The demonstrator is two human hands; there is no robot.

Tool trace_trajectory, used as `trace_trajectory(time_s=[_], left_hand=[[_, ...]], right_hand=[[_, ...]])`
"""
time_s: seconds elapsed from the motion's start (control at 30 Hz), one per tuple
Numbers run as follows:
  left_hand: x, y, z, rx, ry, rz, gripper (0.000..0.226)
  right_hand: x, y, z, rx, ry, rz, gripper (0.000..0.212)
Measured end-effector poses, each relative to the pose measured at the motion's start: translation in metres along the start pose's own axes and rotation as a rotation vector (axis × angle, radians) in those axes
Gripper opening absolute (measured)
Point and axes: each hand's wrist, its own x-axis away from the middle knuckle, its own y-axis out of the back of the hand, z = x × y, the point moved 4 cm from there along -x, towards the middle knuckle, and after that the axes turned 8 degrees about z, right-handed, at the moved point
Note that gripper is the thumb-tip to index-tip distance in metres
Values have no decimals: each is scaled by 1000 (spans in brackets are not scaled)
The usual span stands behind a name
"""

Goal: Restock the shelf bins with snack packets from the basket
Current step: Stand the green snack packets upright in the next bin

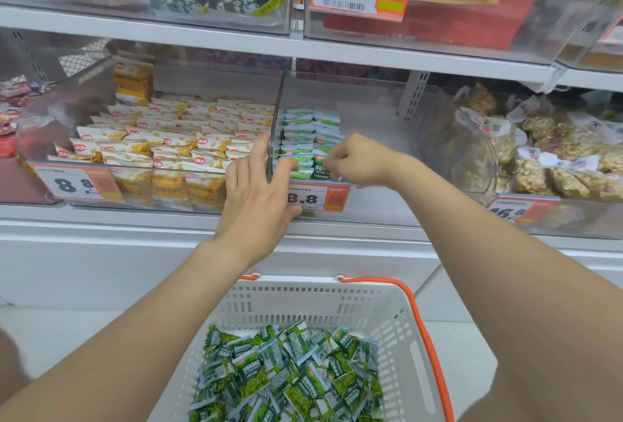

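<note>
A white basket (397, 327) with orange handles sits low in the middle, holding several green snack packets (290, 371). On the shelf above, a clear bin (377, 111) holds rows of the same green packets (303, 131) at its left side. My right hand (357, 158) reaches into this bin with fingers curled, pinching a green packet (320, 165) at the front row. My left hand (259, 185) rests with straight fingers against the clear divider (274, 125) and the bin's front edge.
Left of the divider, a bin (77, 77) is filled with yellow-and-white packets (175, 138). Right stands a bin of bagged brown snacks (546, 158). Orange price tags (318, 197) hang on the bin fronts. Above is another shelf (236, 40) with more clear bins.
</note>
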Motion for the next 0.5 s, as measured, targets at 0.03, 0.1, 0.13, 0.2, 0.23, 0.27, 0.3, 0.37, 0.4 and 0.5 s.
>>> trace_trajectory(time_s=[0.03,0.1,0.13,0.2,0.23,0.27,0.3,0.37,0.4,0.5], left_hand=[[2,2,-1,21,-9,-21,71],[8,8,-6,61,-34,-94,71],[11,12,-8,70,-51,-155,67],[21,20,-15,73,-119,-313,49],[26,20,-18,78,-160,-371,38],[32,16,-19,95,-210,-377,28],[38,7,-21,124,-266,-312,20],[50,-22,-23,173,-319,41,13],[58,-42,-23,153,-309,279,10],[96,-103,-18,-30,-299,846,26]], right_hand=[[9,1,1,43,29,-10,27],[31,5,8,131,121,-176,34],[46,5,13,150,166,-284,36],[77,-1,22,176,258,-428,31],[92,-6,27,206,305,-432,27],[104,-16,31,243,337,-389,23],[115,-30,34,289,345,-306,19],[136,-62,34,419,325,-86,8],[145,-80,31,496,313,32,9],[169,-136,18,713,312,328,24]])
